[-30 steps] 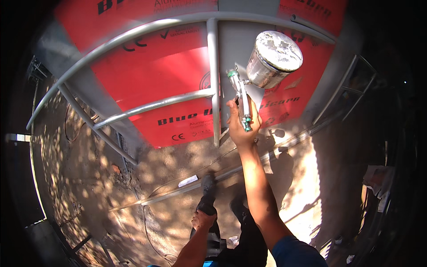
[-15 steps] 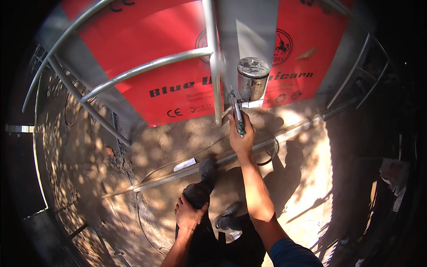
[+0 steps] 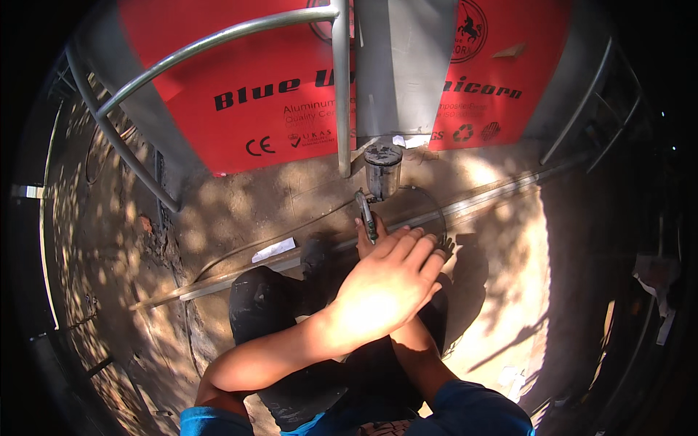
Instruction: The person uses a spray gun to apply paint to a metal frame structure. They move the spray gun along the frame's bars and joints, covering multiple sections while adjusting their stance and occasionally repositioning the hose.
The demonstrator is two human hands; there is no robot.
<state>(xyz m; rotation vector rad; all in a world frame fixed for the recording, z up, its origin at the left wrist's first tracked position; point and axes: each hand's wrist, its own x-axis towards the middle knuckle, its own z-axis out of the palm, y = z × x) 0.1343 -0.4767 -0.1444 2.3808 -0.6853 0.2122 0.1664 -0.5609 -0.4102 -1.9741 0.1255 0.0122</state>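
Sunlit dirt ground [image 3: 240, 211] lies below us, a red panel [image 3: 254, 94] behind. Our right hand [image 3: 366, 234], mostly hidden, grips a spray gun [image 3: 378, 182] held low by the grey post [image 3: 400, 65]. Our left hand [image 3: 385, 287] crosses over it, fingers [image 3: 418, 251] spread flat. We judge spraying paused; next needs steady aim.

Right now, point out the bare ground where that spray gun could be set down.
Bare dirt lies left of the knee, between the metal bar and the red panel, apart from the white scrap. A sunlit patch is free on the right. It is crowded around the spray gun, where the right hand, left hand and hose meet.
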